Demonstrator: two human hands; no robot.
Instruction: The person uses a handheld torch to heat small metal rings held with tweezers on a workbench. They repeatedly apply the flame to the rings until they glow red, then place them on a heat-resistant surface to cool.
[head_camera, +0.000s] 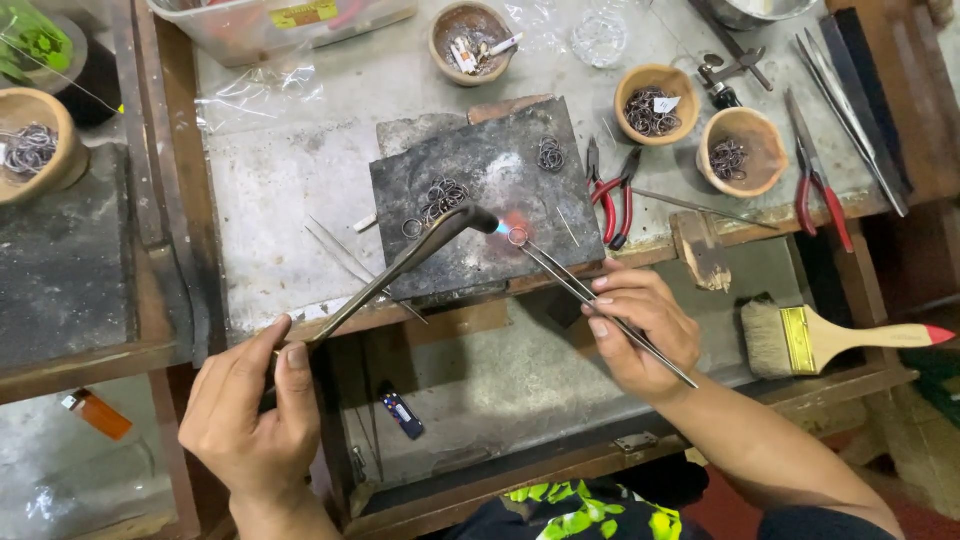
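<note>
Our left hand grips the torch, right hand grasps tweezers; we should keep the flame steady on the ring.

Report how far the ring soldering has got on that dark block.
Looks done: a small cluster of rings lies apart at the block's far edge, though I cannot confirm joints. In hand: the left hand aims the torch flame at one ring, gripped in tweezers by the right hand. Left: a pile of rings beside the torch tip, plus bowls of rings.
</note>
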